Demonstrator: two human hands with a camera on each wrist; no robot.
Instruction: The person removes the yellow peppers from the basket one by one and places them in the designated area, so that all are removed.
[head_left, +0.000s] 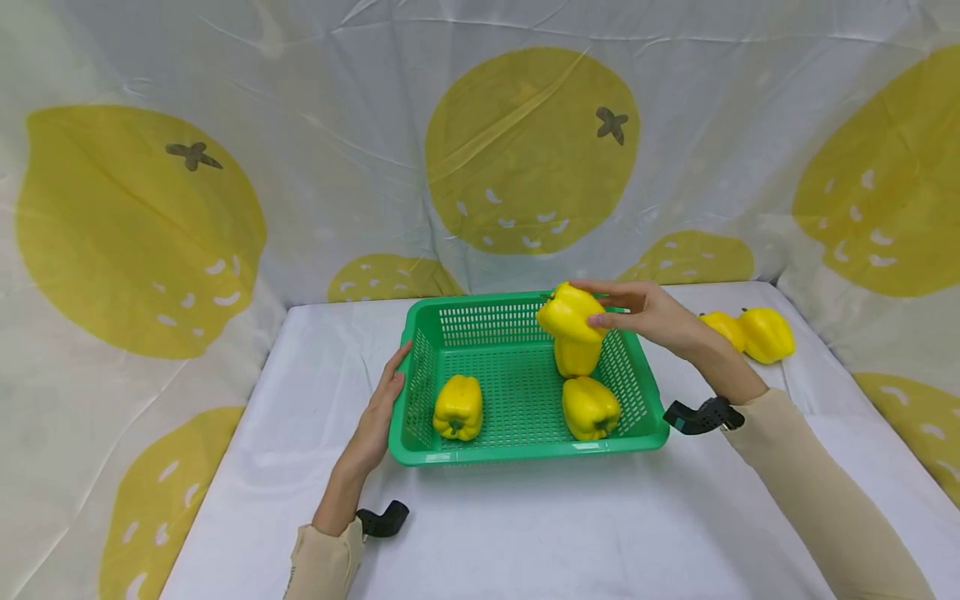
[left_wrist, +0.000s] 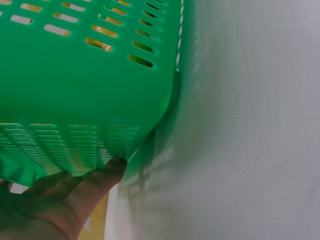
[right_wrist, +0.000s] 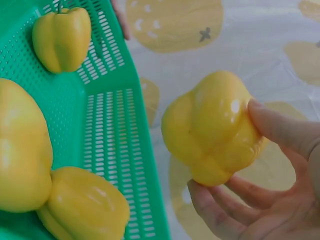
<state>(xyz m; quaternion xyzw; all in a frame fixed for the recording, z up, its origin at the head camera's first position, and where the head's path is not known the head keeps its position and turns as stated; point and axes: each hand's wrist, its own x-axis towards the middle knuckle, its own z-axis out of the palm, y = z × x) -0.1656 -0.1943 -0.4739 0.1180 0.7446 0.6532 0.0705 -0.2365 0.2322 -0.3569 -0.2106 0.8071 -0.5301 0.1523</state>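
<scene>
In the head view a green plastic basket [head_left: 525, 457] sits on the white-covered table. My right hand [head_left: 645, 317] pinches a yellow bell pepper [head_left: 566, 315] between thumb and fingers, over the basket's right part. The right wrist view shows this held bell pepper [right_wrist: 212, 127] from close up. Under it another bell pepper [head_left: 577, 358] stands in the basket, with a third [head_left: 591, 408] in front. One more bell pepper [head_left: 458, 408] lies at the basket's left side. With fairly straight fingers my left hand [head_left: 375, 421] touches the basket's outer left wall [left_wrist: 75, 95].
Two yellow bell peppers, a nearer one [head_left: 767, 335] and one partly behind my right wrist [head_left: 723, 329], lie on the table to the right of the basket. A cloth backdrop [head_left: 360, 167] printed with large yellow fruits rises behind and beside the table [head_left: 525, 533].
</scene>
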